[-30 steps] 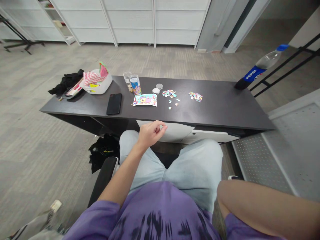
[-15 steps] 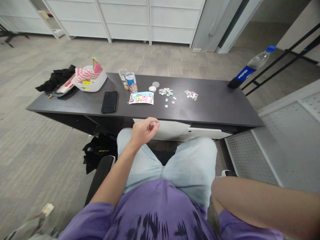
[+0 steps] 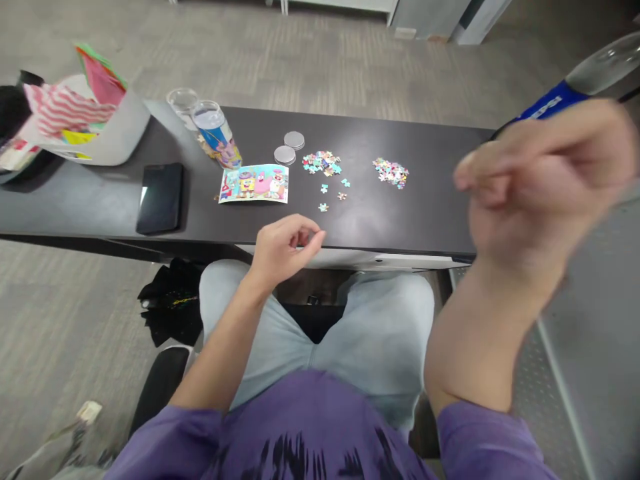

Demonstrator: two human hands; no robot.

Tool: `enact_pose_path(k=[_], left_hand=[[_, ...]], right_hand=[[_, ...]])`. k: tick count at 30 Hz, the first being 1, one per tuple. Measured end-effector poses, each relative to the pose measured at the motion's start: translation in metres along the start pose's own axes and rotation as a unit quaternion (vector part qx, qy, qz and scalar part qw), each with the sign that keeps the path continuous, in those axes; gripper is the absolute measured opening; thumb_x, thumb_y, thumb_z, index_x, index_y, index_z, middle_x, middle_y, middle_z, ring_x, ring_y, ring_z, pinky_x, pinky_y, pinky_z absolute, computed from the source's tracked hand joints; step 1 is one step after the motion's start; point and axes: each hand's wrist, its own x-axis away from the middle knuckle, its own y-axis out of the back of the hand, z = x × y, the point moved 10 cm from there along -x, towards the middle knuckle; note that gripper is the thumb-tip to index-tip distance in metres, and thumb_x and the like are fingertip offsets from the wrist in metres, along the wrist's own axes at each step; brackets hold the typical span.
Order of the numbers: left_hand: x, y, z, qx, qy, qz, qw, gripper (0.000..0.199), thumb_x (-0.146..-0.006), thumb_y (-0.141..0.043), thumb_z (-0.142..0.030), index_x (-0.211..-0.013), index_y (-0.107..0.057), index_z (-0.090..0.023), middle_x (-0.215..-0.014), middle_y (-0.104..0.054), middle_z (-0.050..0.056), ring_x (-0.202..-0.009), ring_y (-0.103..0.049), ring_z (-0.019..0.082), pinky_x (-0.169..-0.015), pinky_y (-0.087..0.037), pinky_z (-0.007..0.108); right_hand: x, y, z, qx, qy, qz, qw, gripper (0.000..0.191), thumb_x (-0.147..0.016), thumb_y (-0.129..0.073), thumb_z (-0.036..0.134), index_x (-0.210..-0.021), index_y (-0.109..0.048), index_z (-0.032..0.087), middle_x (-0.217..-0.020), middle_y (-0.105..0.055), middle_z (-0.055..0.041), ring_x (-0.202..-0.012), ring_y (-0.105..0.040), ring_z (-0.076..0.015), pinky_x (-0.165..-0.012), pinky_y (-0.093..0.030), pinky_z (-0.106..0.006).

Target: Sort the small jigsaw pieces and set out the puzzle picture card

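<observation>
My left hand point(image 3: 287, 250) hovers at the table's near edge, fingers curled and thumb tip near the index fingertip; nothing shows in it. Raised close to the camera on the right, my right hand point(image 3: 545, 173) is blurred, its fingers bent inward, and whatever they may hold is hidden. Several loose jigsaw pieces point(image 3: 324, 207) lie just beyond my left hand. Behind them is a pile of jigsaw pieces point(image 3: 323, 162), with a second pile point(image 3: 391, 173) to the right. A cartoon picture sheet point(image 3: 255, 185) lies left of the loose pieces.
Two clear cylinders, the nearer a printed one point(image 3: 217, 137), stand behind the sheet, beside two round lids point(image 3: 285, 155). A black phone point(image 3: 161, 199) and a white basket point(image 3: 117, 137) of cloth are at the left. A Pepsi bottle point(image 3: 555, 100) is partly behind my right hand.
My right hand has come up into view from the lower right. The view has tilted down and closer to the table. My left hand keeps its curled shape near the edge.
</observation>
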Motion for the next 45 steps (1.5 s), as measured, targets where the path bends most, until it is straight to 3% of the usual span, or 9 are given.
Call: enact_pose_path(k=[3, 7, 12, 17, 20, 27, 30, 38, 45], left_hand=[[-0.050, 0.002, 0.006, -0.030, 0.034, 0.067, 0.997, 0.014, -0.108, -0.082, -0.037, -0.100, -0.081, -0.026, -0.079, -0.070, -0.004, -0.066, -0.057, 0.017, -0.070, -0.042, 0.035], [-0.095, -0.010, 0.020, -0.148, 0.037, 0.208, 0.966, 0.021, -0.093, -0.104, -0.030, -0.102, -0.085, -0.028, -0.085, -0.080, -0.005, -0.077, -0.071, 0.021, -0.074, -0.039, 0.035], [-0.096, -0.019, 0.037, -0.135, 0.001, 0.192, 0.972, 0.024, -0.100, -0.104, -0.026, -0.114, -0.085, -0.026, -0.101, -0.083, -0.002, -0.091, -0.077, 0.024, -0.078, -0.043, 0.036], [-0.081, -0.037, 0.045, -0.095, 0.012, 0.240, 0.966, 0.024, -0.111, -0.099, -0.027, -0.127, -0.082, -0.024, -0.117, -0.084, 0.004, -0.095, -0.080, 0.025, -0.084, -0.057, 0.039], [-0.077, -0.040, 0.052, -0.128, 0.038, 0.264, 0.955, 0.023, -0.116, -0.096, -0.031, -0.134, -0.083, -0.024, -0.125, -0.085, 0.007, -0.098, -0.083, 0.028, -0.089, -0.063, 0.044], [-0.070, -0.044, 0.057, -0.139, 0.052, 0.288, 0.946, 0.018, -0.124, -0.089, -0.036, -0.137, -0.090, -0.025, -0.133, -0.084, 0.007, -0.091, -0.082, 0.025, -0.092, -0.069, 0.046], [-0.067, -0.043, 0.055, -0.137, 0.036, 0.278, 0.950, 0.013, -0.126, -0.086, -0.036, -0.131, -0.093, -0.027, -0.123, -0.084, 0.005, -0.090, -0.081, 0.024, -0.092, -0.068, 0.044], [-0.065, -0.035, 0.051, -0.109, 0.001, 0.224, 0.968, 0.011, -0.120, -0.082, -0.024, -0.124, -0.091, -0.023, -0.120, -0.086, 0.007, -0.075, -0.073, 0.020, -0.069, -0.054, 0.041], [-0.066, -0.029, 0.048, -0.097, -0.026, 0.203, 0.974, 0.012, -0.112, -0.083, -0.017, -0.119, -0.090, -0.024, -0.112, -0.084, 0.004, -0.069, -0.070, 0.018, -0.063, -0.050, 0.039]], right_hand=[[-0.021, -0.005, -0.045, -0.016, -0.011, 0.013, 1.000, 0.056, -0.089, -0.114, 0.073, -0.133, -0.101, 0.040, -0.104, -0.089, -0.0020, -0.103, -0.077, -0.0304, -0.085, -0.058, -0.043], [-0.047, -0.003, -0.125, -0.024, -0.029, 0.014, 0.999, 0.046, -0.092, -0.110, 0.074, -0.122, -0.103, 0.039, -0.093, -0.084, -0.0009, -0.096, -0.073, -0.0283, -0.084, -0.055, -0.043], [-0.046, -0.014, -0.192, -0.037, -0.029, 0.064, 0.997, 0.031, -0.098, -0.107, 0.066, -0.109, -0.106, 0.037, -0.108, -0.084, -0.0047, -0.094, -0.072, -0.0266, -0.089, -0.059, -0.045], [-0.033, -0.024, -0.188, -0.005, 0.008, 0.106, 0.994, 0.026, -0.109, -0.100, 0.033, -0.133, -0.108, 0.037, -0.125, -0.080, -0.0087, -0.106, -0.079, -0.0254, -0.095, -0.061, -0.043], [-0.029, -0.023, -0.183, 0.024, 0.027, 0.100, 0.994, 0.025, -0.112, -0.095, 0.024, -0.130, -0.108, 0.035, -0.123, -0.079, -0.0098, -0.105, -0.079, -0.0248, -0.093, -0.059, -0.042], [-0.025, -0.029, -0.187, 0.033, 0.027, 0.090, 0.995, 0.008, -0.114, -0.098, 0.040, -0.118, -0.101, 0.033, -0.118, -0.082, -0.0051, -0.102, -0.083, -0.0264, -0.094, -0.050, -0.046], [-0.027, -0.029, -0.186, 0.027, 0.026, 0.069, 0.997, 0.010, -0.112, -0.100, 0.042, -0.113, -0.096, 0.032, -0.114, -0.082, -0.0041, -0.097, -0.081, -0.0271, -0.092, -0.051, -0.046], [-0.030, -0.029, -0.196, 0.005, -0.042, 0.043, 0.998, 0.023, -0.104, -0.108, 0.058, -0.106, -0.093, 0.041, -0.110, -0.082, -0.0065, -0.097, -0.076, -0.0355, -0.089, -0.053, -0.054], [-0.032, -0.023, -0.199, 0.013, -0.079, 0.031, 0.996, 0.029, -0.103, -0.105, 0.063, -0.107, -0.095, 0.037, -0.108, -0.083, -0.0047, -0.090, -0.069, -0.0291, -0.093, -0.054, -0.053]])
